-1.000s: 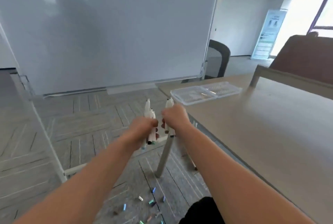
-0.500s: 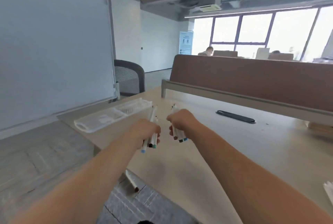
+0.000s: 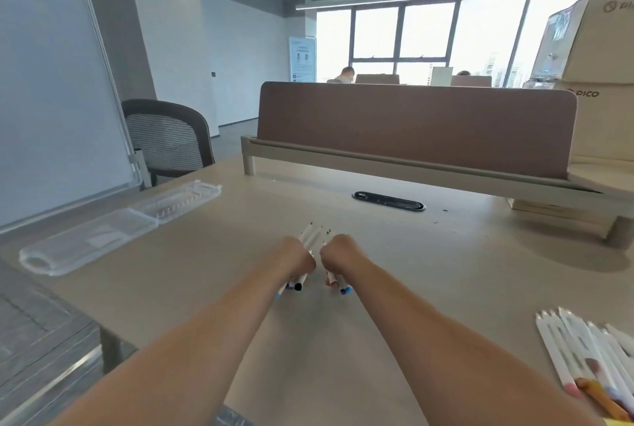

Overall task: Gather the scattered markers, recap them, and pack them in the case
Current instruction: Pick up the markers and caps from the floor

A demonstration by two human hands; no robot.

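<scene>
My left hand (image 3: 295, 259) grips a bunch of white uncapped markers (image 3: 311, 235), their tips pointing away from me and coloured ends toward me. Right beside it, my right hand (image 3: 339, 256) grips a second bunch of markers (image 3: 340, 285). Both fists hover low over the middle of the beige desk (image 3: 429, 271). The clear plastic marker case (image 3: 120, 226) lies open and flat at the desk's left edge. More white markers (image 3: 590, 353) lie in a heap at the desk's right front corner.
A brown divider screen (image 3: 411, 123) runs across the desk's far side, with a black cable grommet (image 3: 388, 201) before it. A whiteboard (image 3: 51, 82) stands to the left, a mesh chair (image 3: 168, 137) behind it. Cardboard boxes (image 3: 603, 82) are stacked at far right.
My view swung from the floor and whiteboard round to the desk. Both hands carried their bunches of markers over the desk and lowered them toward its middle.
</scene>
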